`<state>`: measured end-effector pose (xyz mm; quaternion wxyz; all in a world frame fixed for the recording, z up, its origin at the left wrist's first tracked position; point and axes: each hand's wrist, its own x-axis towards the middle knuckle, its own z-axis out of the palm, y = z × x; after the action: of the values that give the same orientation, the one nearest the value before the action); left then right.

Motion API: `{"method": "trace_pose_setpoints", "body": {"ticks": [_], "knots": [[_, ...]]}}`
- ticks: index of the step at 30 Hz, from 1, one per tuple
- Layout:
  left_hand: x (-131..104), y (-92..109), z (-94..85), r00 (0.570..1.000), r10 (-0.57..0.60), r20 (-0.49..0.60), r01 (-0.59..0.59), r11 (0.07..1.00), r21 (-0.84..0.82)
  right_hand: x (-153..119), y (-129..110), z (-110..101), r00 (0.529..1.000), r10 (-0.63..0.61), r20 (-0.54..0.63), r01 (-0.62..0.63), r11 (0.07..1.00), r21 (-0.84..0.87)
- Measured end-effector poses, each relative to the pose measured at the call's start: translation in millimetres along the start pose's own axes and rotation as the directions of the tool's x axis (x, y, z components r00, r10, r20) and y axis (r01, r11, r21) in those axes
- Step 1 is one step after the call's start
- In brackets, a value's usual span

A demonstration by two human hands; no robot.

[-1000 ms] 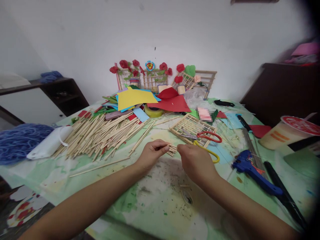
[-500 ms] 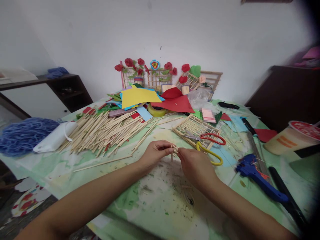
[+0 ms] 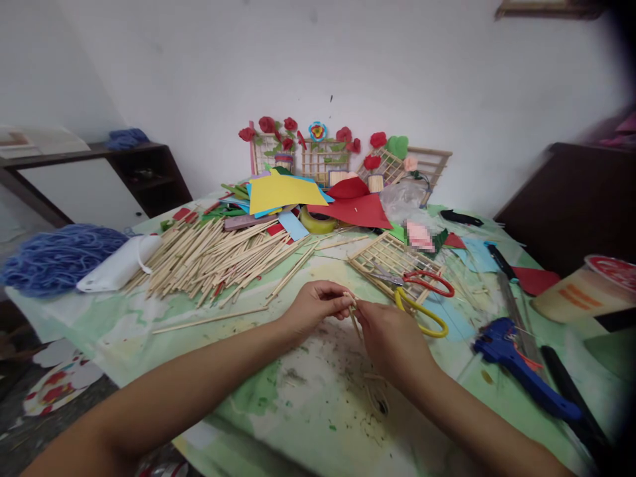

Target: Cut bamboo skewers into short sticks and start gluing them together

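Some short pale wooden sticks (image 3: pixel 354 320) at frame centre (exact count hidden), held between left hand (image 3: pixel 318 310), thumb and fingertips pinched together, and right hand (image 3: pixel 392 334), fingers curled closed. Scissors (image 3: pixel 409 276) lie on stick lattice (image 3: pixel 370 256), right of centre; loose stick pile (image 3: pixel 213 258), left.

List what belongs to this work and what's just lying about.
Belonging: short pale wooden sticks between left hand and right hand; long pale wooden sticks, heaped, likely; blue plastic glue gun, likely.

Apparently lying about: tangled blue yarn; red-lidded translucent cup.
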<state>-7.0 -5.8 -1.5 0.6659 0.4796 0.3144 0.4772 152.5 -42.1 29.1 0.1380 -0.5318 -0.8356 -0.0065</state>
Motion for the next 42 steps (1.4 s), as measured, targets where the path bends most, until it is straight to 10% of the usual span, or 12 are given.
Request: {"method": "trace_pose_setpoints", "body": {"ticks": [11,32,42], "knots": [[-0.4,-2.2,-1.0,0.998,-0.064,0.000,0.064,0.996,-0.055,2.4,-6.5,-4.4,0.977,0.110,0.181,-0.160,0.944,0.290],[3.0,-3.3,0.5,0.988,-0.137,-0.066,0.137,0.991,-0.004,6.6,3.4,16.1,0.983,0.064,0.175,-0.167,0.717,0.676],[7.2,2.0,-4.6,0.975,-0.119,-0.190,0.112,0.993,-0.045,9.3,-6.8,7.9,0.842,0.105,0.529,-0.539,0.218,0.814]]}}
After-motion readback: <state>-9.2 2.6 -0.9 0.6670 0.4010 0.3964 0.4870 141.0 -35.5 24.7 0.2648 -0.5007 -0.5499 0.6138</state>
